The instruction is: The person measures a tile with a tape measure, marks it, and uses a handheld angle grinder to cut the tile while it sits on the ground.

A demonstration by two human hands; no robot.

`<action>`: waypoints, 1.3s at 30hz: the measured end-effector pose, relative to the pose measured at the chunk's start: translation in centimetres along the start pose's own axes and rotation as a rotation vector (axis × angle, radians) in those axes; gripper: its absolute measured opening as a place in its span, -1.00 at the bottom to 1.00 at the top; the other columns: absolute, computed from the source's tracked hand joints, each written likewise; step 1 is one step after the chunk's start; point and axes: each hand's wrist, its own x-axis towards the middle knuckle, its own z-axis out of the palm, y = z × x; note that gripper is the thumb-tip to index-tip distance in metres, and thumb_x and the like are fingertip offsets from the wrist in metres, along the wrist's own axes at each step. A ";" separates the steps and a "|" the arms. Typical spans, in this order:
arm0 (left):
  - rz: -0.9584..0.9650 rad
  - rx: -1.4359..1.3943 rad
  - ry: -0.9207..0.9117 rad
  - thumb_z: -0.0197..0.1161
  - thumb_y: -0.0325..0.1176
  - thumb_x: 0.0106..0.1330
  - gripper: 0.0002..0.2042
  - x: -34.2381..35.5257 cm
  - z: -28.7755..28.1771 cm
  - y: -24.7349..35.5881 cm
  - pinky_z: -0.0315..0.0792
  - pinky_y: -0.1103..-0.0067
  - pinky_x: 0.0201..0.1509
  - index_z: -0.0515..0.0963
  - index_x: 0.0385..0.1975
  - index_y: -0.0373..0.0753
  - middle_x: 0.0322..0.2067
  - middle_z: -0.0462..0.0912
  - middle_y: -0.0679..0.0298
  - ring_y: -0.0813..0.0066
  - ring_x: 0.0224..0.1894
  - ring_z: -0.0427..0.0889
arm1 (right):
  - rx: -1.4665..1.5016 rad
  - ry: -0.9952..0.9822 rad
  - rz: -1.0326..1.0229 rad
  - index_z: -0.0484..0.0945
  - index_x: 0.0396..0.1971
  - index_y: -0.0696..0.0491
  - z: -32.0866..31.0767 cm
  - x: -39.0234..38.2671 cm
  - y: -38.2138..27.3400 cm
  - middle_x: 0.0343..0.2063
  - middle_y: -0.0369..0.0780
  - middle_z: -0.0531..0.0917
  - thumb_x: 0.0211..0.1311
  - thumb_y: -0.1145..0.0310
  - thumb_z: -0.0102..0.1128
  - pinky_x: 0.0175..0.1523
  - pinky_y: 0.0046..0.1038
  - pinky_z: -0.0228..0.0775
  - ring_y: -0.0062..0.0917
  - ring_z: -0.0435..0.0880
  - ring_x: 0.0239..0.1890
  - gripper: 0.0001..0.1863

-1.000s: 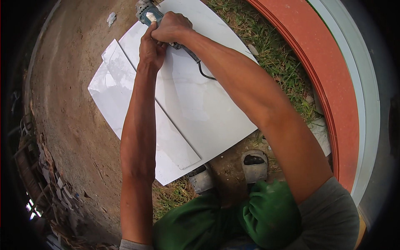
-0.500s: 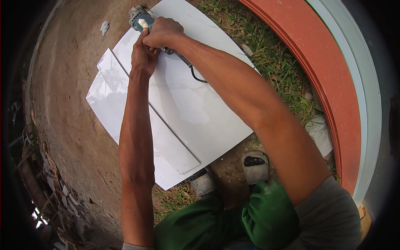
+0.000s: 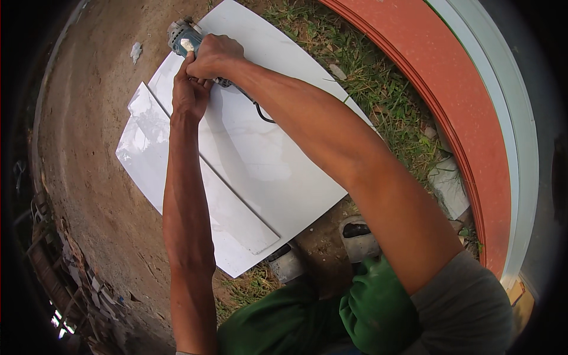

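An angle grinder with a teal body and grey metal head is held at the far end of a glossy white tile sheet. My right hand wraps over the grinder's body from above. From below and beside it, my left hand grips the same tool, thumb along its side. A black cord trails from the grinder's rear, partly behind my right forearm. The grinder's disc is not clearly visible. A narrower white tile strip lies along the sheet's left part, beneath my left forearm.
Bare brown dirt spreads to the left, with a pale scrap on it. Broken debris is heaped at lower left. Grass and a pale stone slab border a red curved ledge. My sandals stand by the sheet's near edge.
The whole view has shifted slightly, so tile, grinder and hands sit a little farther left and lower. Both hands keep the same hold on the grinder.
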 end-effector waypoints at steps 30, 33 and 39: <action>-0.020 -0.003 0.025 0.25 -0.10 0.62 -0.67 0.2 0.2 0.3 0.47 0.44 0.38 0.58 0.14 -0.22 0.04 0.73 0.29 0.44 0.13 0.68 | -0.025 -0.042 0.015 0.78 -0.04 0.13 -0.4 0.4 -0.5 -0.02 -0.06 0.85 0.00 0.01 0.44 0.13 -0.25 0.73 -0.19 0.86 0.05 -0.41; -0.020 -0.004 0.030 0.26 -0.09 0.61 -0.66 0.1 0.1 0.4 0.46 0.44 0.38 0.58 0.15 -0.20 0.04 0.73 0.30 0.44 0.13 0.68 | -0.018 -0.081 0.014 0.78 -0.04 0.13 -0.6 0.3 -0.6 -0.03 -0.07 0.85 0.00 0.01 0.44 0.12 -0.25 0.73 -0.19 0.86 0.05 -0.41; -0.026 0.014 0.035 0.27 -0.05 0.60 -0.64 0.4 0.1 0.4 0.45 0.43 0.34 0.58 0.15 -0.17 0.01 0.74 0.31 0.45 0.12 0.67 | -0.060 -0.016 0.039 0.79 -0.01 0.12 -0.2 0.9 -1.0 -0.03 -0.07 0.85 0.02 0.00 0.45 0.14 -0.25 0.72 -0.21 0.86 0.06 -0.40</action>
